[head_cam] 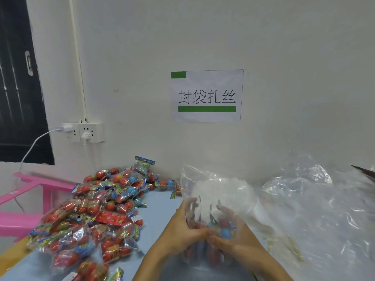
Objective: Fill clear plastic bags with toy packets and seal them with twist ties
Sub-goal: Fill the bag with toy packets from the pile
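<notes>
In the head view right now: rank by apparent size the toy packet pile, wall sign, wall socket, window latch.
1. Toy packet pile, largest by far, though it lies nearest the camera, which inflates it.
2. Wall sign.
3. Wall socket.
4. Window latch, smallest.

A single head-worn camera looked forward and slightly down at the paper sign (207,95) on the wall straight ahead. Below the sign, the blue table (160,205) filled the close foreground, seen from just above.
</notes>
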